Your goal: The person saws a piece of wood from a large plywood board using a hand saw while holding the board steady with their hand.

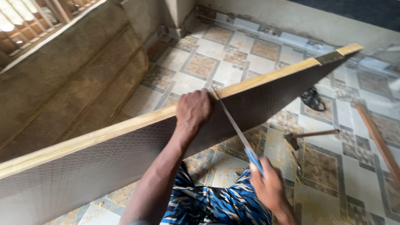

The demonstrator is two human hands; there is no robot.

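Right hand (270, 188): fingers clenched round the blue handle of a saw (239, 133), just above patterned trousers (216, 204); the thin blade likely flexes, so the handle is the place to hold it. Left hand (193, 110): fingers gripping the top edge of the panel (125, 154), beside the blade's tip. Panel: long, stiff, probably heavy, standing on edge; near end cut off. Beyond the fingers: hammer (310, 135) on the tiled floor (208, 66); dark tangle indistinct.

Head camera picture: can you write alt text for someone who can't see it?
A person's left hand steadies a long board standing on its wooden edge, while the right hand holds a blue-handled handsaw against that edge. A hammer lies on the sawdust-strewn tiled floor.
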